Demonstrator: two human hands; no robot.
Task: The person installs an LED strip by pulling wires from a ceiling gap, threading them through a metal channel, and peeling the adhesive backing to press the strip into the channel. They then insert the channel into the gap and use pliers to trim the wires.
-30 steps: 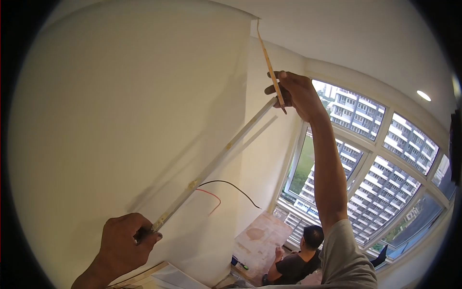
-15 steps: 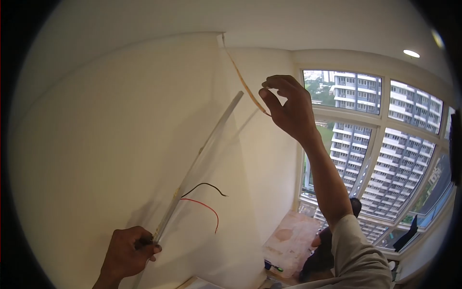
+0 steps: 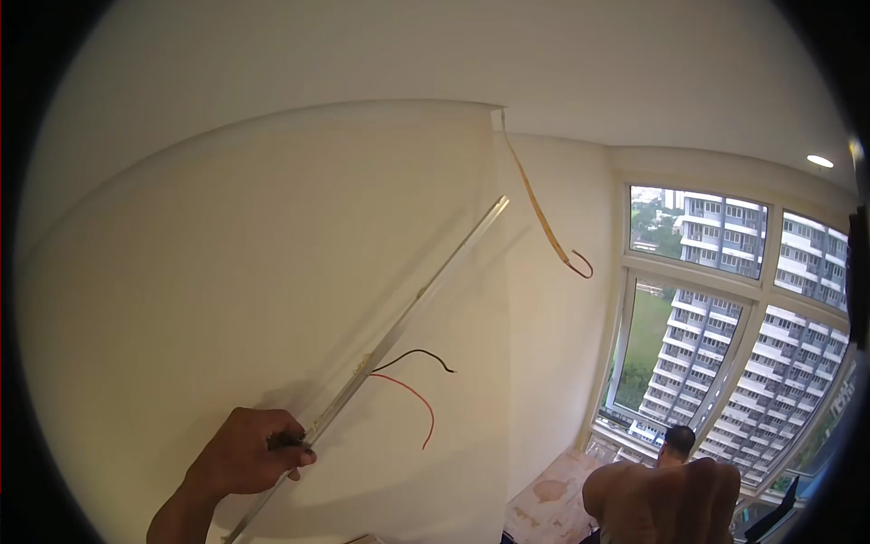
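Observation:
My left hand (image 3: 258,453) is closed round the lower part of a long thin metal strip (image 3: 399,337), which slants up to the right in front of the wall. A black wire (image 3: 417,352) and a red wire (image 3: 419,399) stick out from the strip's middle. From the ceiling corner hangs a yellowish tape (image 3: 535,201) with a reddish wire curled at its lower end, near the strip's top end but apart from it. Low at the right, my right hand (image 3: 666,499) shows its back; its fingers are bent out of sight, and what they hold, if anything, is hidden.
Past my right hand, the dark-haired head of another person (image 3: 679,441) shows below the window (image 3: 693,281). A stained board (image 3: 548,494) lies low beside the wall (image 3: 272,272). One round ceiling light (image 3: 820,161) is lit at the upper right.
My right hand has dropped from beside the hanging tape to the lower right. The whole view has shifted, and the strip now shows its narrow edge more.

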